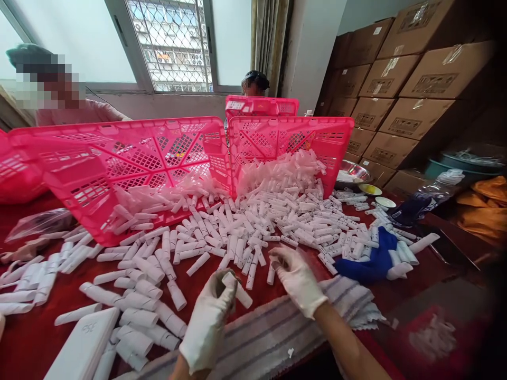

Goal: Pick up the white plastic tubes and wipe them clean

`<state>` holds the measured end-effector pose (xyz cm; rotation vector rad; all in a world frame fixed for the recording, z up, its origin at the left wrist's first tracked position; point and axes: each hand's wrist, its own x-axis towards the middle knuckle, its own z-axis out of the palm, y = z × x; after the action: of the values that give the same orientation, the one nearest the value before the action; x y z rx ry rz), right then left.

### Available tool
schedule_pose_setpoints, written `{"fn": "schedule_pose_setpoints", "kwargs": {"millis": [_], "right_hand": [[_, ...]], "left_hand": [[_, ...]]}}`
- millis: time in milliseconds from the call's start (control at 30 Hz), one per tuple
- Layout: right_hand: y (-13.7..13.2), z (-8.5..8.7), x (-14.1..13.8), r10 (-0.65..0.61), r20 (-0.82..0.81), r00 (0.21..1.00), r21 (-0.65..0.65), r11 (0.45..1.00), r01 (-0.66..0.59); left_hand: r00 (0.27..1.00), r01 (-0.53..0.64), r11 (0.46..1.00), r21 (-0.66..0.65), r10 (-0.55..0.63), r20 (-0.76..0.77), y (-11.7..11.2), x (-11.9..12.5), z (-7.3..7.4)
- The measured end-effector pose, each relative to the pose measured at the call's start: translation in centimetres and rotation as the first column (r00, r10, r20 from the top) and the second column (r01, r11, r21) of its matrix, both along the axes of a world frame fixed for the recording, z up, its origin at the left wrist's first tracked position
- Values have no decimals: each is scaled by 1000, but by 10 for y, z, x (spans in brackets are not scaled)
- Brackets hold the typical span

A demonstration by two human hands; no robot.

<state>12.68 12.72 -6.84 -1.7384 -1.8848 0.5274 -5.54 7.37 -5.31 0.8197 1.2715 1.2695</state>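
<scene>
My left hand, in a white glove with bare-looking dark fingertips, pinches a small white tube over the near edge of the table. To its right, my right hand, gloved the same way, hovers at the front of a heap of white tubes. Its fingers are loosely bent and apart, with nothing visible between them. Some tubes carry dark marks. Beneath both hands lies a grey striped cloth. Larger white tubes lie to the left of my left hand.
Two pink plastic baskets lie tipped toward me, tubes spilling out. A white box sits front left, a blue cloth right. A bottle and metal bowl stand beyond. Cartons are stacked behind; two people sit opposite.
</scene>
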Motion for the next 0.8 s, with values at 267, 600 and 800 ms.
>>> {"fn": "schedule_pose_setpoints", "kwargs": {"millis": [267,600,800], "right_hand": [[-31,14,-26,-246,-968,53,-246,969,3],[-37,36,-19,-6,-954,301,94,943,319],[-41,31,-17,6,-929,369,34,997,70]], "left_hand": [[973,20,996,-82,-1,230,-6,23,-17],[992,117,990,-81,-121,-44,-26,39,-6],[937,292,949,-119,-259,237,-28,36,-3]]}}
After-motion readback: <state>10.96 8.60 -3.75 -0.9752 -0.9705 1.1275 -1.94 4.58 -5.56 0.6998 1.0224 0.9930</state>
